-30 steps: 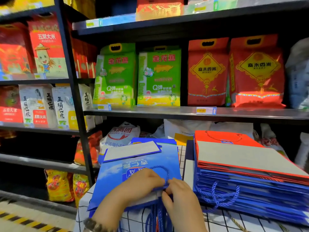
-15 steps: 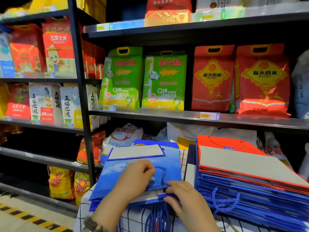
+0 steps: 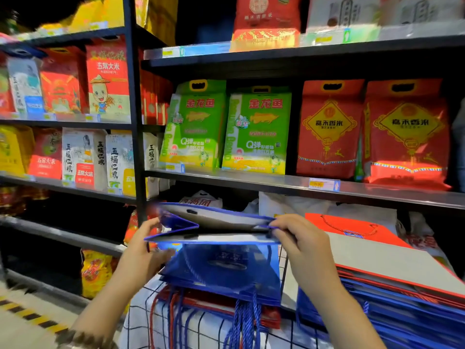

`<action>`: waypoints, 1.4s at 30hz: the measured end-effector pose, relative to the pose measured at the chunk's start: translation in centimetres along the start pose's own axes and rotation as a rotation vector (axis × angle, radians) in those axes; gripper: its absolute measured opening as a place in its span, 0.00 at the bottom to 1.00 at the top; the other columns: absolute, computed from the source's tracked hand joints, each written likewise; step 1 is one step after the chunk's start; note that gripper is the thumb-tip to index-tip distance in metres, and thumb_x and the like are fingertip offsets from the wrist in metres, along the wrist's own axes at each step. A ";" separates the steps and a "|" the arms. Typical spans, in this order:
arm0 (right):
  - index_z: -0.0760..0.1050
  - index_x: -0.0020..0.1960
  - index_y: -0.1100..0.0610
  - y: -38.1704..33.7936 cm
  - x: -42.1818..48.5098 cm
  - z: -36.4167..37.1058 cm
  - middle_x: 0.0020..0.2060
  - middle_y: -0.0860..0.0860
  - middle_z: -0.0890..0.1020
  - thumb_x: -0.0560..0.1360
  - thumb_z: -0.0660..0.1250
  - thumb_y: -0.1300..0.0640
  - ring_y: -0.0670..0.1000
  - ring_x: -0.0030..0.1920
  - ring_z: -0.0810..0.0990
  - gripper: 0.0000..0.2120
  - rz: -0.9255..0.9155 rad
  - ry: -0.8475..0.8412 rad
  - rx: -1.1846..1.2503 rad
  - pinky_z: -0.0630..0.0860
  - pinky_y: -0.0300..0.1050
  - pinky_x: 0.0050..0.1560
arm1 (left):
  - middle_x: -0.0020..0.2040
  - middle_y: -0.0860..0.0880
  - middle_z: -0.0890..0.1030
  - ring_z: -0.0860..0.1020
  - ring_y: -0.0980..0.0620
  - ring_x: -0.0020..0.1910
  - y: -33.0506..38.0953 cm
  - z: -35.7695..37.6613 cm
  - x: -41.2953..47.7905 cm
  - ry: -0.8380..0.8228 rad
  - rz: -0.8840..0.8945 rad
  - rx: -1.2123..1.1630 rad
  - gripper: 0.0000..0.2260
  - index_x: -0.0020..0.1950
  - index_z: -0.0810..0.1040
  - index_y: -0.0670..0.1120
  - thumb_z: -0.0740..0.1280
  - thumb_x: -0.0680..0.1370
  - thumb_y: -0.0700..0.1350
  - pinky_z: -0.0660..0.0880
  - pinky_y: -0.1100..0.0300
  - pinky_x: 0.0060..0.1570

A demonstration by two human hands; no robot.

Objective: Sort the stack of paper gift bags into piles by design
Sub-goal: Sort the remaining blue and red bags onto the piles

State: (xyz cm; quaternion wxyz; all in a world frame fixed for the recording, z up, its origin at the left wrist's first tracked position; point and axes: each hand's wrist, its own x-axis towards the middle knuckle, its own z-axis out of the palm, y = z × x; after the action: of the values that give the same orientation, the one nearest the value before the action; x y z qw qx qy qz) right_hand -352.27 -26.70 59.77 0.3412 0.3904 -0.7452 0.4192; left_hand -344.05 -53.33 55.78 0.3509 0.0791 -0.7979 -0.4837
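I hold a blue paper gift bag (image 3: 216, 220) up in the air, seen edge-on with its pale inside showing and its folds spread. My left hand (image 3: 146, 250) grips its left end and my right hand (image 3: 299, 238) pinches its right end. Below it lies a pile of blue gift bags (image 3: 226, 273) with blue cord handles hanging over the front. To the right sits a taller stack of bags (image 3: 392, 298), mostly blue, with a red bag (image 3: 352, 227) and a grey cardboard sheet (image 3: 392, 263) on top.
The piles rest on a white checked cloth (image 3: 191, 328). Store shelves (image 3: 276, 180) stand directly behind, full of green and red rice bags. A black shelf post (image 3: 136, 147) rises at the left, with a striped floor (image 3: 27, 316) beneath.
Both hands have lifted the top blue bag off the left pile and raised it, pulling its ends apart. The view has tilted upward.
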 end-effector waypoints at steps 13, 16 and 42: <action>0.65 0.67 0.50 -1.4 5.1 0.2 0.61 0.52 0.77 0.65 0.70 0.43 0.50 0.62 0.75 0.34 0.227 -0.025 0.682 0.72 0.53 0.63 | 0.29 0.63 0.80 0.75 0.66 0.31 8.8 -2.5 5.1 0.268 0.153 -0.274 0.06 0.39 0.82 0.51 0.73 0.69 0.40 0.74 0.67 0.36; 0.73 0.54 0.49 -0.8 4.6 1.5 0.51 0.49 0.82 0.69 0.72 0.59 0.52 0.54 0.79 0.16 0.293 -0.109 0.402 0.75 0.55 0.55 | 0.40 0.52 0.83 0.77 0.65 0.30 11.0 -3.6 6.1 0.331 0.173 -0.330 0.03 0.46 0.80 0.45 0.69 0.74 0.41 0.76 0.67 0.33; 0.70 0.67 0.65 11.7 -1.3 -18.0 0.66 0.58 0.73 0.74 0.69 0.59 0.57 0.62 0.74 0.23 0.934 -0.077 -0.302 0.68 0.46 0.54 | 0.70 0.44 0.68 0.69 0.50 0.67 12.6 24.7 4.8 -0.507 0.089 -0.035 0.25 0.70 0.68 0.39 0.69 0.73 0.33 0.66 0.69 0.52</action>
State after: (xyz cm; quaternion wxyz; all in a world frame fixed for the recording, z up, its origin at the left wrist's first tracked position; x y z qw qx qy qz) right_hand -358.57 -6.23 61.99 0.1418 -0.0243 -0.9052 0.4000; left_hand -360.62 -31.27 61.47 0.1619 -0.0861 -0.8547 -0.4857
